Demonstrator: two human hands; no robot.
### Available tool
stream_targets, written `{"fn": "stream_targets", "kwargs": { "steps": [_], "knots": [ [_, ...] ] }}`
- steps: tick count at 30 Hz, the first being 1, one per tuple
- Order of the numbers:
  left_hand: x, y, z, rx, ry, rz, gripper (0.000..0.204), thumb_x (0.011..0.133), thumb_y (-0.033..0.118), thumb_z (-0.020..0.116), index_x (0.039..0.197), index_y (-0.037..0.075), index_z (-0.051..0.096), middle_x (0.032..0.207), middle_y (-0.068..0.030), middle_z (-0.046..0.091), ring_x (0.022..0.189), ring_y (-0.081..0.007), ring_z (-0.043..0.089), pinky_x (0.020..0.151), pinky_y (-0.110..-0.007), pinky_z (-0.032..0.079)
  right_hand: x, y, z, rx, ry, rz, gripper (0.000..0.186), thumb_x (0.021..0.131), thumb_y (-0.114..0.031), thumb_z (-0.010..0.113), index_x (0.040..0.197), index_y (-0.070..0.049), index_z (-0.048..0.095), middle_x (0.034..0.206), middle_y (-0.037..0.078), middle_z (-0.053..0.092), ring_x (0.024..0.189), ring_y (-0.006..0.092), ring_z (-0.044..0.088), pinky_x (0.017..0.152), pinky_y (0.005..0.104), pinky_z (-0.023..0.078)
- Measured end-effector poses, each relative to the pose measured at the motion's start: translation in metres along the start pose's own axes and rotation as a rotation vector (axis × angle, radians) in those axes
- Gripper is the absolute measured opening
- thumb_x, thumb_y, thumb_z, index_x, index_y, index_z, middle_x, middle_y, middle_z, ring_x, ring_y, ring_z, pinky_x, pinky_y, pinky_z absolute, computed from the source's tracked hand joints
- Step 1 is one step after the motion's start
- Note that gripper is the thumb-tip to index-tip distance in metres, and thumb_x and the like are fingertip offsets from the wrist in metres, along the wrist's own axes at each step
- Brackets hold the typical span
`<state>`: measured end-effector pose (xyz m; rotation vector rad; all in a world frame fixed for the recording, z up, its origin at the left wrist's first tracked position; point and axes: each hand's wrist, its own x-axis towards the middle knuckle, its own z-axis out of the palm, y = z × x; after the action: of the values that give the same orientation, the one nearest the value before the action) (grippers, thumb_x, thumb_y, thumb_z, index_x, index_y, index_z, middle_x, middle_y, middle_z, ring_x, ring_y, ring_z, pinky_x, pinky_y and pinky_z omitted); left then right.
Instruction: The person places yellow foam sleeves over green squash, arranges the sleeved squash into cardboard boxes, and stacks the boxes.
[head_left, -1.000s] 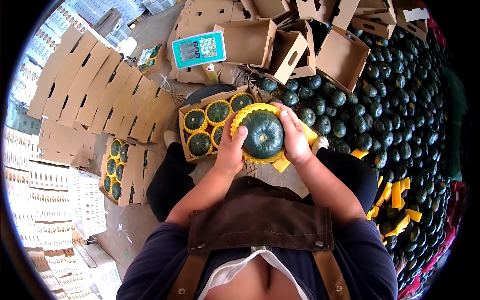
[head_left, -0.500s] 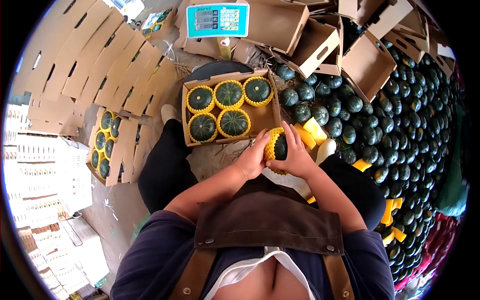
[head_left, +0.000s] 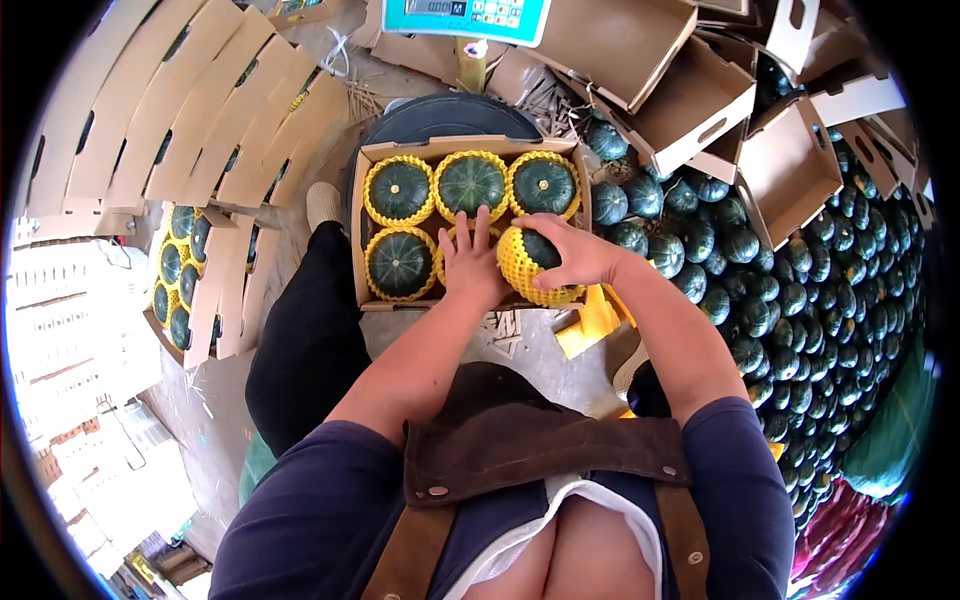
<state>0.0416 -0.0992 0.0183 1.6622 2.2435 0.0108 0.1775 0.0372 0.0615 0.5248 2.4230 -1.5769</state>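
My right hand point(head_left: 580, 255) is lowering the netted squash point(head_left: 535, 265), raised a second ago, into the box's point(head_left: 370, 240) front right corner. Grip is closed around it. My left hand point(head_left: 470, 260) is lying flat, open, steadying.

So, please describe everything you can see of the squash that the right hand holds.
The squash is round and dark green, wrapped in yellow foam netting that leaves part of its top bare. It sits at the front right corner of the cardboard box. The right hand grips it from the right; the left hand lies beside it.
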Motion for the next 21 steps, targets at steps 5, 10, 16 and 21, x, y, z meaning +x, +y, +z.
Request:
{"fn": "stream_targets", "kwargs": {
  "steps": [5,10,16,21],
  "knots": [
    [-0.001,-0.007,0.001,-0.005,-0.009,0.003,0.070,0.064,0.040,0.073,0.127,0.024,0.047,0.144,-0.0094,0.016,0.133,-0.0394,0.013,0.101,-0.064,0.016,0.004,0.022,0.010,-0.174,-0.017,0.110,0.085,0.062,-0.038,0.068,0.134,-0.012,0.032,0.137,0.016,0.031,0.125,0.0346,0.034,0.103,0.0386,0.031],
    [-0.008,-0.021,-0.002,-0.131,0.062,0.043,0.064,0.063,0.034,0.070,0.122,0.021,0.049,0.142,-0.0117,0.021,0.133,-0.0367,0.015,0.101,-0.065,0.014,0.002,0.012,0.022,-0.424,0.120,0.205,0.083,0.061,-0.039,0.068,0.134,-0.018,0.033,0.137,0.014,0.032,0.117,0.0402,0.039,0.099,0.0415,0.036],
    [-0.009,-0.019,0.002,-0.121,0.072,0.042,0.061,0.065,0.033,0.069,0.121,0.021,0.048,0.140,-0.0143,0.023,0.133,-0.0369,0.015,0.101,-0.065,0.013,0.006,0.012,0.056,-0.714,0.286,0.279,0.084,0.062,-0.040,0.069,0.135,-0.023,0.031,0.138,0.010,0.029,0.120,0.0400,0.034,0.096,0.0483,0.036],
    [-0.006,-0.012,0.004,-0.083,0.018,-0.002,0.064,0.068,0.035,0.070,0.125,0.022,0.046,0.143,-0.0146,0.015,0.133,-0.0383,0.012,0.102,-0.063,0.014,0.008,0.010,0.057,-0.796,0.217,0.318,0.087,0.067,-0.042,0.070,0.139,-0.025,0.023,0.142,0.008,0.024,0.126,0.0394,0.027,0.099,0.0501,0.031]
  ]
}}
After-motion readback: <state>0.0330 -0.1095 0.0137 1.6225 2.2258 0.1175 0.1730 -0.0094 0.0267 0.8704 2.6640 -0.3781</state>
